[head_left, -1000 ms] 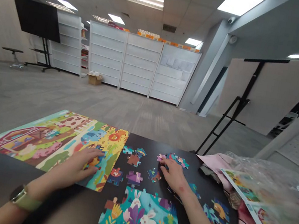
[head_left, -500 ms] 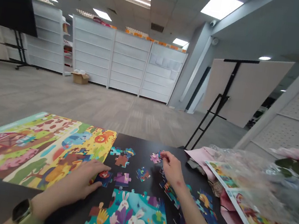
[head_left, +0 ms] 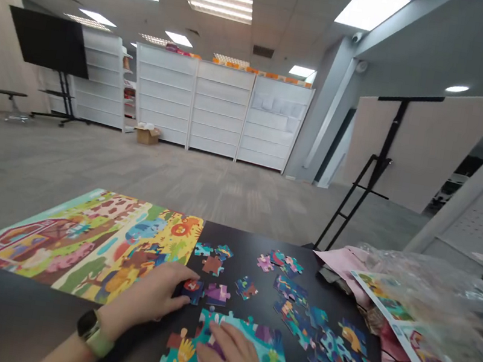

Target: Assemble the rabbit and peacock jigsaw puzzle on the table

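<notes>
Navy puzzle piece [head_left: 193, 291] sits at 3 o'clock from our spread left hand [head_left: 146, 291], fingertips touching it, left nearer; right hand [head_left: 235, 360] lies spread on teal bunny puzzle section [head_left: 259, 346].

Your jigsaw pieces [head_left: 246, 287] are printed card, their faces smooth with a faint gloss, and the assembled puzzle [head_left: 88, 248] has the same coated paper finish. The tabletop [head_left: 255, 238] is smooth black laminate (a soft sheen, not a mirror). Off to your right, the crumpled clear plastic bag [head_left: 430, 290] shines, while the pink cloth [head_left: 339, 259] looks matt. Your watch strap [head_left: 99, 342] looks like matt silicone.
</notes>
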`<state>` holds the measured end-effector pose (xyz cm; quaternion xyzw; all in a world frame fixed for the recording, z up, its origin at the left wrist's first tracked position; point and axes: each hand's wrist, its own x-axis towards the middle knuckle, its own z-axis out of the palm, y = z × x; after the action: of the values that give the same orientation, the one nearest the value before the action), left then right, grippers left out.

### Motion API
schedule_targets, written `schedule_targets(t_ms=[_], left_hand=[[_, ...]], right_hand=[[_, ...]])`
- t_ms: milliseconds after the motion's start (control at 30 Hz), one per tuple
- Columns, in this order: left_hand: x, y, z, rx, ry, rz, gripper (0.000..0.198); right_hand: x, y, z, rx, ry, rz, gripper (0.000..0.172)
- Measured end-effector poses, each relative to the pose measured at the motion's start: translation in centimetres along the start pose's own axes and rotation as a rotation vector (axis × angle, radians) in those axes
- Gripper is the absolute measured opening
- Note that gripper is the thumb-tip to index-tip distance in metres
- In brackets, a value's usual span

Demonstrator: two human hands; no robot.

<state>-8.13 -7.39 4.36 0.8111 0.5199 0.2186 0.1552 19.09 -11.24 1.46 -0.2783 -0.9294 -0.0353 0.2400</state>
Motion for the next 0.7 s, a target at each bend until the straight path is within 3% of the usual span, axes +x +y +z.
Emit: schedule_targets(t_ms=[67, 167, 367, 567, 700], left_hand=[[-0.2, 0.0, -0.4, 0.008, -0.002, -0.006, 0.039], [-0.7, -0.2, -0.8, -0.002, -0.026, 0.012, 0.040], [-2.4, 0.6, -1.2, -0.015, -0.114, 0.019, 0.043], [-3.9, 3.0, -1.3, -0.042, -0.188, 0.046, 0.048], [-4.0, 3.6, -1.0, -0.050, -0.199, 0.067, 0.043]], right_hand=[[-1.9, -0.3, 1.5, -0.141, -0.020, -0.094, 0.046], [-3.7, 0.5, 1.3, -0.209, -0.066, -0.044, 0.042], [-4.8, 1.3, -2.5, -0.007, -0.045, 0.158, 0.042], [-5.1, 1.2, -1.9, 0.024, -0.031, 0.232, 0.038], [-5.4, 1.1, -1.6, 0.020, -0.008, 0.247, 0.038]])
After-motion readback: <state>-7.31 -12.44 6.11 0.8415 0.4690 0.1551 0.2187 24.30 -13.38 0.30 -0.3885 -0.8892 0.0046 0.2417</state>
